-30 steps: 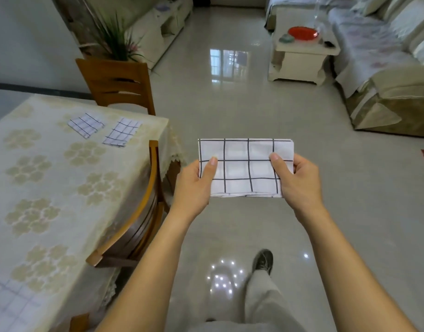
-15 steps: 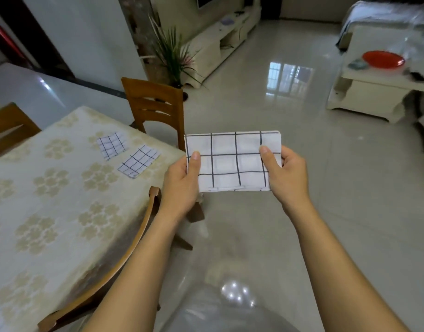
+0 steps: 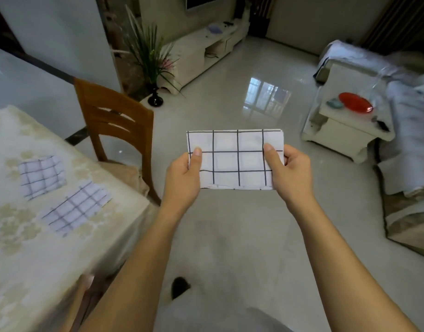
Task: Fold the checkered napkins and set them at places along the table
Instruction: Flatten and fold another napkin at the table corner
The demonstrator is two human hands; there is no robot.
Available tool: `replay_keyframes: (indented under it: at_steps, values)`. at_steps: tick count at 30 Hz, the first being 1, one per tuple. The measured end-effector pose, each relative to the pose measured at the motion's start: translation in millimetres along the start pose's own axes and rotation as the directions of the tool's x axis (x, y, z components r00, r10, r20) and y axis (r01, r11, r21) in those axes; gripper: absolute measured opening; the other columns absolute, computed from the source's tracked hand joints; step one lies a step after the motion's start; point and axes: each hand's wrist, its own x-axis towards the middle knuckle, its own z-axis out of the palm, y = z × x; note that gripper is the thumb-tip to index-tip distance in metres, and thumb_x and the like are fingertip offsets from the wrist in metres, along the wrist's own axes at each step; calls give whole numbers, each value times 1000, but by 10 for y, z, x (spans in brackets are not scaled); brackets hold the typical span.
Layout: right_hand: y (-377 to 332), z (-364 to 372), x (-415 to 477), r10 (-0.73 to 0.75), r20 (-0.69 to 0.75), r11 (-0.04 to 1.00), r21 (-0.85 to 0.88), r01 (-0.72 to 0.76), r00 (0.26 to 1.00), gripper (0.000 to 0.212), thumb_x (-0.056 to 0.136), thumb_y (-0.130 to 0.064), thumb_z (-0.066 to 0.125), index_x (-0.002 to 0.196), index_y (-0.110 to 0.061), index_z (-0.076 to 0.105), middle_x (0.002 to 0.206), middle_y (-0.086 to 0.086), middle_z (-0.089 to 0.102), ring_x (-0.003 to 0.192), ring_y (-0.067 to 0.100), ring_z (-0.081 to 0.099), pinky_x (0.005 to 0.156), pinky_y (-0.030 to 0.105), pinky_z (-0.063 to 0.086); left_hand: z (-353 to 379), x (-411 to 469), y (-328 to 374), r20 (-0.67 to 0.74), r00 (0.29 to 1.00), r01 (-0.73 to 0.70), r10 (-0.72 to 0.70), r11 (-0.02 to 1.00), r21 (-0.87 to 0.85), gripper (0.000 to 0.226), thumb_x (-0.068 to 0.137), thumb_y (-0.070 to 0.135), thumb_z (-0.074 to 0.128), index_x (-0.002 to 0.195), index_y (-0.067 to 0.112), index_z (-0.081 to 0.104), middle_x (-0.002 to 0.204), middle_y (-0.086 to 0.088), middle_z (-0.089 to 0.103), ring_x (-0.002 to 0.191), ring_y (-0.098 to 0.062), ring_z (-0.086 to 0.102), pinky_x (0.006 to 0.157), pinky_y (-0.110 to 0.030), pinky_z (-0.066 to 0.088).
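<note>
1. While I carry the folded napkin (image 3: pixel 235 159) over the floor, right of the table (image 3: pixel 19 248), my left hand (image 3: pixel 182 178) and right hand (image 3: pixel 290 173) each pinch a short end, thumb on top and fingers curled beneath, so the folds cannot spring open.
2. The far napkin (image 3: pixel 41 177) and near napkin (image 3: pixel 76 208) lie flat on the table, just apart, by the chair (image 3: pixel 115 121); I judge those places set.
3. Mine likely needs another place along the table.

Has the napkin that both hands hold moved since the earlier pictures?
Yes. The held napkin has been carried forward along the table, toward the wooden chair at its far end.
</note>
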Motion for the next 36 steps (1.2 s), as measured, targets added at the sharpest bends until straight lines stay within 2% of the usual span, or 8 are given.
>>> replay_keyframes:
  at_steps: [3,7,10,13,20,24,29,36]
  values:
    - [-58,136,619,-2,-54,999,36,4,999,26,100,-27,61,76,-21,67,53,-19,58,51,-2,51,52,16,40,98,635,76,39,999,-12,13,1000,-10,51,107,45,40,79,6,55,71,-9,62,63,-18,57,57,-31,47]
    - [60,459,1155,47,-77,993,111,-38,996,29,99,-29,63,77,-12,68,55,-12,58,57,2,50,56,21,43,88,1242,90,57,998,3,-2,1000,-10,36,108,36,40,80,27,60,69,16,67,68,6,65,58,-8,46]
    - [188,689,1554,98,-13,973,209,-93,995,36,96,-38,64,85,-4,69,71,14,64,70,16,56,66,32,46,60,1615,82,45,999,-3,1,999,33,36,109,30,40,76,28,55,58,25,62,61,12,60,55,-4,42]
    - [248,935,2080,101,69,969,220,-114,993,47,96,-41,64,91,6,64,75,11,58,70,19,53,66,34,45,72,2073,-21,-33,999,-11,14,997,74,44,108,33,41,67,19,44,50,14,47,50,2,46,50,-12,36]
    - [427,1616,3390,-1,232,989,145,-34,973,33,101,-33,59,87,-7,73,81,15,72,68,11,62,62,25,50,148,3229,-185,-183,982,-22,50,988,153,51,107,45,40,73,8,48,60,-4,43,55,-12,41,54,-25,36]
    - [299,1920,4229,-85,338,993,110,51,937,38,102,-29,58,65,-18,60,54,-18,58,52,-3,51,52,12,39,232,3843,-160,-277,960,12,34,987,162,63,107,50,38,79,-5,53,68,-17,55,62,-28,51,62,-45,44]
    - [84,2325,5068,-215,423,976,125,178,881,35,102,-32,58,73,-13,66,69,-4,68,61,1,59,55,15,43,247,4503,-36,-408,912,22,27,993,114,49,110,28,40,64,17,52,52,13,59,53,-1,55,56,-11,38]
    - [82,3319,5753,-262,539,964,177,197,800,17,102,-30,57,95,-21,70,84,-15,69,74,-12,64,60,5,45,-92,5307,-365,-524,852,36,-8,998,44,46,110,22,39,66,29,51,52,21,59,53,7,56,55,-5,39]
